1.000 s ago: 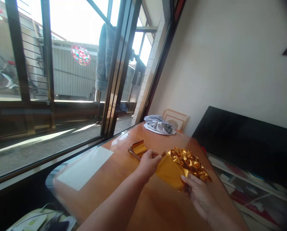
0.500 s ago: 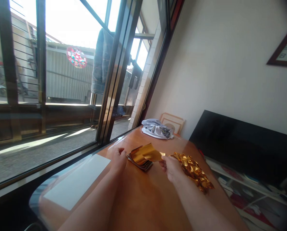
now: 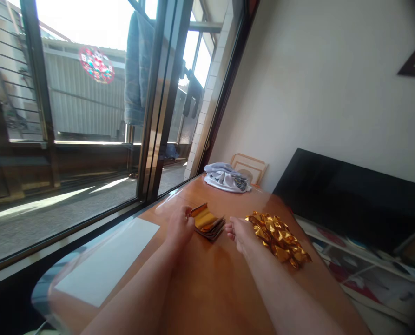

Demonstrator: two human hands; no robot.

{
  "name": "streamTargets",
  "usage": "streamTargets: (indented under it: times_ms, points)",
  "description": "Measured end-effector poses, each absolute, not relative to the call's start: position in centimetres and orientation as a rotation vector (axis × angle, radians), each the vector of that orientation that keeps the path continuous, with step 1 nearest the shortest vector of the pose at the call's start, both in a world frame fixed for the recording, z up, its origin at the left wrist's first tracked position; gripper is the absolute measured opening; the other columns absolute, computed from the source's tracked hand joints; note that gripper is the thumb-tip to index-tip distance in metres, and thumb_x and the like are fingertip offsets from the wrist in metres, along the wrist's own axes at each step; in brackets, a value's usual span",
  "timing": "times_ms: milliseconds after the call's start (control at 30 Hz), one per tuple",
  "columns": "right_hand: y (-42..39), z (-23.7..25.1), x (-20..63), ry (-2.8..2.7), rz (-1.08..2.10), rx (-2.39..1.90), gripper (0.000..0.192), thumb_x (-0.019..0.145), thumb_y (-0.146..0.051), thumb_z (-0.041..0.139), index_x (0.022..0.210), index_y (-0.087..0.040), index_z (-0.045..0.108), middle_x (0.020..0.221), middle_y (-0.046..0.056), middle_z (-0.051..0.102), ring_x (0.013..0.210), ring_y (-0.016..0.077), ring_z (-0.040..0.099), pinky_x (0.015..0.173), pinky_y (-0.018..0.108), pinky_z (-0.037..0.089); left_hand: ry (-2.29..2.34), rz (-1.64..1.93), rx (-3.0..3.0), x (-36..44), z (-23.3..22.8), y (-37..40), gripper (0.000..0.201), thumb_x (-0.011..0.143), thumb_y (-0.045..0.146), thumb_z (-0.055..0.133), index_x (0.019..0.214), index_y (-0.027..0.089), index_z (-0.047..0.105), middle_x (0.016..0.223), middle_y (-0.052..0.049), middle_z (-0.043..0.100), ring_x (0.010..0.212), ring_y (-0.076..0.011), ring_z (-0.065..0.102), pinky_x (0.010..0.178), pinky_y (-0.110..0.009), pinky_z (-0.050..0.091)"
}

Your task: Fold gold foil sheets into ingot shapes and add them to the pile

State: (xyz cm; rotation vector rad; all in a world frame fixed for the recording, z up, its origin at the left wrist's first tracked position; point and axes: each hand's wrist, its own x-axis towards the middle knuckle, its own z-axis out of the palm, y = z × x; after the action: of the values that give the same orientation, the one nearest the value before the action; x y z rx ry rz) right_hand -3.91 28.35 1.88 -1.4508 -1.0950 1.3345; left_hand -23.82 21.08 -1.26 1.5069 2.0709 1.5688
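Resting on the glossy orange-brown wooden worktop (image 3: 214,288) between the two hands is a small stack of shiny gold foil sheets (image 3: 207,222), squarish, fanned a little at its edges, its top sheet catching the light and lifted at the left corner. The left hand (image 3: 180,225) touches the stack's left edge, its fingers curled against the raised corner; whether they pinch a sheet cannot be told. The right hand (image 3: 240,232) lies just beside the stack's right edge with its fingers bent loosely and nothing seen between them. Just beside the right hand, on its outer side, sits a heap of crumpled gold foil pieces (image 3: 279,239), folded and creased into many facets. Nothing stands between the hands and the stack. Farther back on the worktop lies a bundled white and grey cloth (image 3: 225,177), and behind it a pale wooden picture frame (image 3: 251,166) leans on the off-white wall (image 3: 326,88). A white rectangular paper sheet (image 3: 108,263) lies flat near the worktop's left edge. To the right stands a black flat screen (image 3: 350,195). On the left a dark-framed sliding glass window (image 3: 154,107) shows a sunlit yard, a hanging grey towel (image 3: 137,60) and a round red decoration (image 3: 96,64).
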Motion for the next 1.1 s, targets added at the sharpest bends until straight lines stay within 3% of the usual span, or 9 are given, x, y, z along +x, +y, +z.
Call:
streamTargets:
  times_ms: [200, 333, 500, 733, 967, 1100]
  points:
    - [27.3, -0.2, -2.2, -1.106, 1.459, -1.568, 0.013, 0.090, -0.020, 0.064, 0.079, -0.016, 0.057, 0.061, 0.001, 0.062, 0.049, 0.0096, 0.058, 0.043, 0.016, 0.046, 1.805, 1.303, 1.988, -21.1, -1.3, 20.4, 0.066, 0.070, 0.026, 0.072, 0.134, 0.022, 0.055, 0.135, -0.011, 0.061, 0.129, -0.0309, 0.053, 0.111, -0.043, 0.040]
    - [27.0, -0.8, -2.4, -1.170, 1.526, -1.632, 0.018, 0.097, -0.030, 0.063, 0.094, -0.012, 0.063, 0.078, 0.001, 0.065, 0.059, 0.0097, 0.061, 0.051, 0.020, 0.051, 1.803, 1.130, 2.093, -20.4, -2.1, 20.7, 0.083, 0.067, 0.029, 0.076, 0.144, 0.020, 0.047, 0.146, -0.015, 0.054, 0.138, -0.0361, 0.046, 0.117, -0.047, 0.033]
    - [27.6, -1.0, -3.7, -1.282, 1.575, -1.699, 0.026, 0.099, -0.034, 0.063, 0.116, -0.014, 0.063, 0.106, 0.006, 0.067, 0.083, 0.0156, 0.067, 0.071, 0.031, 0.059, 1.868, 1.025, 2.109, -20.5, -2.5, 21.2, 0.075, 0.070, 0.026, 0.072, 0.141, 0.019, 0.050, 0.140, -0.016, 0.059, 0.133, -0.0354, 0.051, 0.114, -0.046, 0.037]
    - [28.3, -1.1, -5.2, -1.363, 1.608, -1.766, 0.035, 0.098, -0.036, 0.063, 0.127, -0.017, 0.060, 0.126, 0.010, 0.062, 0.106, 0.0233, 0.065, 0.089, 0.044, 0.057, 1.917, 0.953, 2.140, -20.8, -2.8, 21.4, 0.062, 0.075, 0.024, 0.068, 0.135, 0.018, 0.053, 0.132, -0.015, 0.064, 0.127, -0.0334, 0.055, 0.109, -0.043, 0.040]
    - [28.4, -1.2, -4.5, -1.382, 1.639, -1.720, 0.033, 0.098, -0.036, 0.063, 0.125, -0.016, 0.061, 0.122, 0.009, 0.064, 0.101, 0.0216, 0.066, 0.085, 0.041, 0.058, 1.910, 0.946, 2.165, -20.9, -2.8, 21.5, 0.039, 0.087, 0.033, 0.062, 0.124, 0.020, 0.060, 0.122, -0.013, 0.067, 0.119, -0.0313, 0.059, 0.103, -0.041, 0.043]
    - [28.5, -0.9, -4.2, -1.361, 1.675, -1.669, 0.024, 0.099, -0.036, 0.062, 0.109, -0.014, 0.065, 0.097, 0.003, 0.068, 0.075, 0.0129, 0.065, 0.065, 0.027, 0.057, 1.892, 0.944, 2.189, -20.9, -2.8, 21.5, 0.042, 0.080, 0.034, 0.070, 0.120, 0.020, 0.064, 0.120, -0.013, 0.067, 0.118, -0.0314, 0.059, 0.102, -0.040, 0.044]
